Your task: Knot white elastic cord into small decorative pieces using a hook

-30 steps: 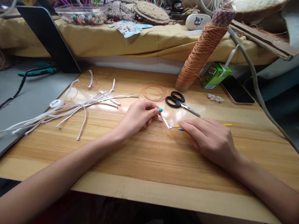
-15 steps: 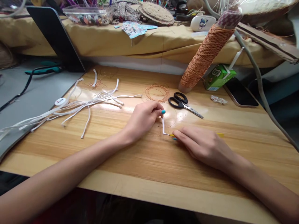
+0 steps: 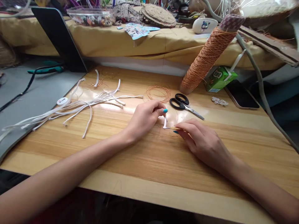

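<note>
My left hand is closed, pinching the upper end of a short piece of white cord between thumb and finger. The cord hangs just above the wooden table, its lower end bent. From the right, my right hand grips a slim yellow tool with a fine metal tip; its exact kind is unclear. That tip meets the cord's lower end. Beyond my hands lie a coil of thin orange thread and black-handled scissors.
A bundle of white cords with a round white tag spreads to the left. Toward the back right are a cone of orange thread, a green drink carton and a phone. A black tablet leans at the back left.
My right hand has lifted slightly and moved away from me with the yellow tool, raising the cord's lower end. My left hand keeps its pinch. The view has shifted slightly.
</note>
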Tool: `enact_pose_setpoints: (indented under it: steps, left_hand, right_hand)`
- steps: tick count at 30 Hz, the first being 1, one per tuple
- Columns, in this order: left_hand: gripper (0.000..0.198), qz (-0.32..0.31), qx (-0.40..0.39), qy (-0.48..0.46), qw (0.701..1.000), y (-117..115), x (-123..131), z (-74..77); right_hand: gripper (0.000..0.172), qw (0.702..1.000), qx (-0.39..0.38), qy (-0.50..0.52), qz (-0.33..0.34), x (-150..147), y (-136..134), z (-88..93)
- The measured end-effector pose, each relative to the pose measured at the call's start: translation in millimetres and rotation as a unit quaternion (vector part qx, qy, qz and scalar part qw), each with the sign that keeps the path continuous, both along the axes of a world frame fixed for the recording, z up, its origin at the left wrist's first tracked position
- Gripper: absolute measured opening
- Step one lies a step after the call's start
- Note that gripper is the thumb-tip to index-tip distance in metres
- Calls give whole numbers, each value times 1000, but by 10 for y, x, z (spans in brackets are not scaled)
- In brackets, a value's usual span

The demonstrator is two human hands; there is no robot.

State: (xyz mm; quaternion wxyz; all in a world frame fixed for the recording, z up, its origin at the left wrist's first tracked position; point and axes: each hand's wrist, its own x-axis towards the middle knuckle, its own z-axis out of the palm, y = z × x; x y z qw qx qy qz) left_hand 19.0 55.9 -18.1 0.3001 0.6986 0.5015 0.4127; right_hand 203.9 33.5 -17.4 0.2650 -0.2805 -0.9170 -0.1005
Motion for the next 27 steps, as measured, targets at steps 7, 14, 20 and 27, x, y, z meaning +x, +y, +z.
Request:
enact_pose_setpoints:
  steps: [7, 14, 20, 27]
  left_hand:
    - [16, 22, 137, 58, 989, 11, -56, 60]
    - [11, -146, 118, 54, 981, -29, -30, 50]
    - [8, -158, 71, 0, 985, -55, -27, 59]
    - [8, -145, 18, -11, 989, -103, 12, 126]
  right_hand:
    - [11, 997, 5, 67, -41, 59, 31, 34]
    - [15, 995, 36, 88, -42, 92, 9, 96]
    - [17, 996, 62, 60, -29, 104, 19, 101]
    - [18, 995, 95, 26, -23, 117, 28, 88]
